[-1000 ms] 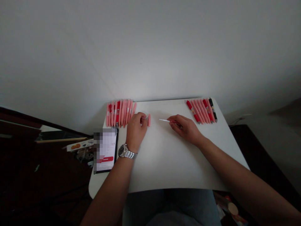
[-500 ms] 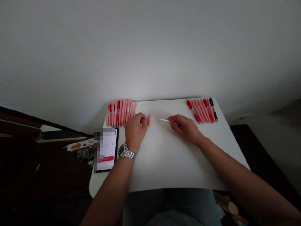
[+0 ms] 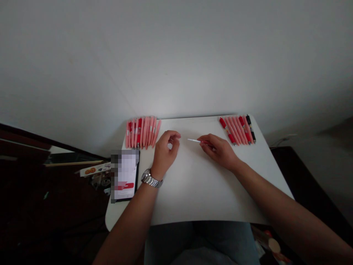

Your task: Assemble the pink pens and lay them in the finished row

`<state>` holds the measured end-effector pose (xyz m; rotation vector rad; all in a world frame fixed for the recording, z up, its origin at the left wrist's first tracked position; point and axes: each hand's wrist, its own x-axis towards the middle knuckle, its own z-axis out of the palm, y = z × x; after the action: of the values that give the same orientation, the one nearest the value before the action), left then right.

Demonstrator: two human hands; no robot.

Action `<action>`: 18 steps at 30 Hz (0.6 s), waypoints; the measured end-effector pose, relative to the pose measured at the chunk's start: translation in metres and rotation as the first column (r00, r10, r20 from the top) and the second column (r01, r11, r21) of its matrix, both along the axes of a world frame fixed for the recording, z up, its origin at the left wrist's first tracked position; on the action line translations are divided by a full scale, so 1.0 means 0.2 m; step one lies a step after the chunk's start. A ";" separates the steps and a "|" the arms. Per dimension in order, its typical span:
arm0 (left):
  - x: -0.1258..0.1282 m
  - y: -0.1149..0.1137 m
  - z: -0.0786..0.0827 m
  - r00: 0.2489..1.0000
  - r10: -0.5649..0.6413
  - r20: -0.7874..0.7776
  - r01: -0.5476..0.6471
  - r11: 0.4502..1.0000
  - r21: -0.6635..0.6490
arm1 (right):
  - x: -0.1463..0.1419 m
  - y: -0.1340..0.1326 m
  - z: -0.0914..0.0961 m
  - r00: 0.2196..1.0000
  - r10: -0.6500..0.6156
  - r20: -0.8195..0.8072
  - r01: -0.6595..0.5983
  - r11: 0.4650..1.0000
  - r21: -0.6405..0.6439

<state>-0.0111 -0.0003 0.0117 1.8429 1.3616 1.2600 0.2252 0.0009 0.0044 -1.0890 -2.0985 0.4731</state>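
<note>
My left hand [image 3: 164,152] rests on the white table [image 3: 198,187], its fingers curled with thumb and forefinger pinched together. What they hold is hidden. My right hand [image 3: 220,151] is closed on a thin white pen refill [image 3: 193,140] whose tip points left toward the left hand. A row of pink and red pens [image 3: 142,132] lies at the table's back left, just left of my left hand. A second row of pink, red and black pens [image 3: 237,129] lies at the back right, beyond my right hand.
A phone [image 3: 125,176] with a lit screen lies at the table's left edge, beside my left wrist with its metal watch [image 3: 150,178]. A pale wall rises right behind the table. Dark clutter lies on the floor to the left.
My left hand has shifted right, over the spot where a short pink pen piece lay; that piece no longer shows. My right hand and the refill have barely moved.
</note>
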 end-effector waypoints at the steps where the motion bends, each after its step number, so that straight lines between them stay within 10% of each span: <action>1: 0.01 -0.01 0.00 0.999 -0.031 0.030 0.031 1.000 -0.005 | 0.00 0.00 0.00 1.000 -0.002 0.000 0.002 1.000 -0.002; 18: 0.06 -0.03 -0.01 0.916 -0.310 0.254 0.344 0.934 -0.099 | -0.02 -0.02 -0.01 0.997 0.054 -0.053 -0.057 0.997 -0.055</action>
<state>0.0005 -0.0061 0.0099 1.6773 0.9419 1.1308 0.2222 -0.0022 0.0031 -1.0418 -2.0860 0.5841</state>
